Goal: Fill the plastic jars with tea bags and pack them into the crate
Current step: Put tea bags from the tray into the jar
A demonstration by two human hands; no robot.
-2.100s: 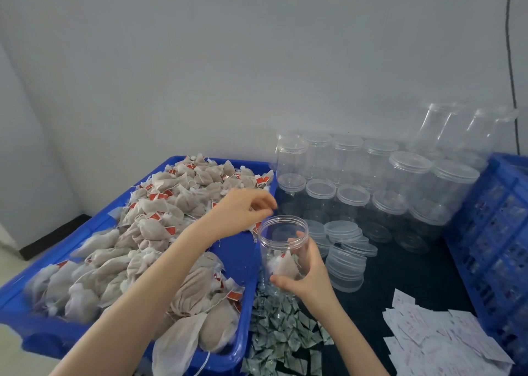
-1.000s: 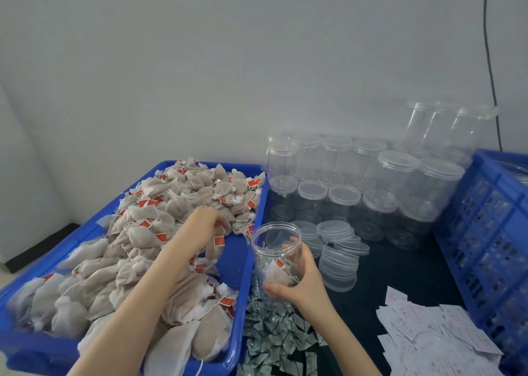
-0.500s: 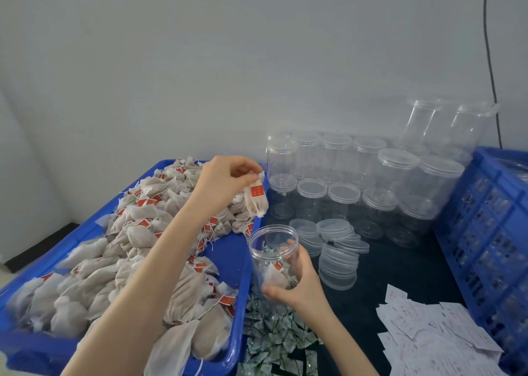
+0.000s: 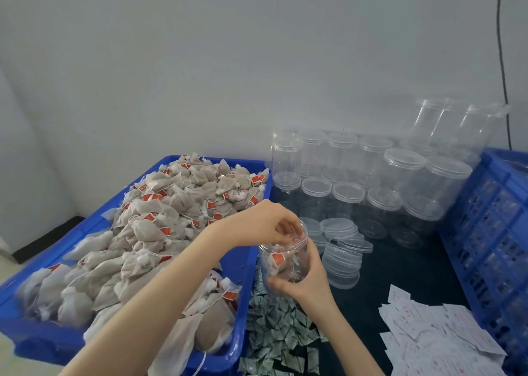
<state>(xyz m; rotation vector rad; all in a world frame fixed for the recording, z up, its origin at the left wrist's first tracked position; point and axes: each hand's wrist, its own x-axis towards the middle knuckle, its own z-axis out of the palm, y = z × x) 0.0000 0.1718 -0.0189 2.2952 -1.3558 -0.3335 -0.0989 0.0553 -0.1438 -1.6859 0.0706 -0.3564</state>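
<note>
Left hand [image 4: 271, 227] sits over the mouth of the open plastic jar [image 4: 283, 258], fingertips curled down into the rim, probably pinching a tea bag, though the fingers hide it. Right hand [image 4: 305, 278] wraps the jar's lower wall, holding it upright and close beside the blue tray [image 4: 248, 264] so each bag travels little. Several tea bags [image 4: 278, 261] already lie inside. Head view only: empty lidded jars [image 4: 345, 181] wait behind, crate [image 4: 491, 209] at right.

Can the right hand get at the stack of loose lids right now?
Probably not yet: the right hand grips the open jar while the left hand fills it. The lids lie just beyond, unobstructed.
</note>
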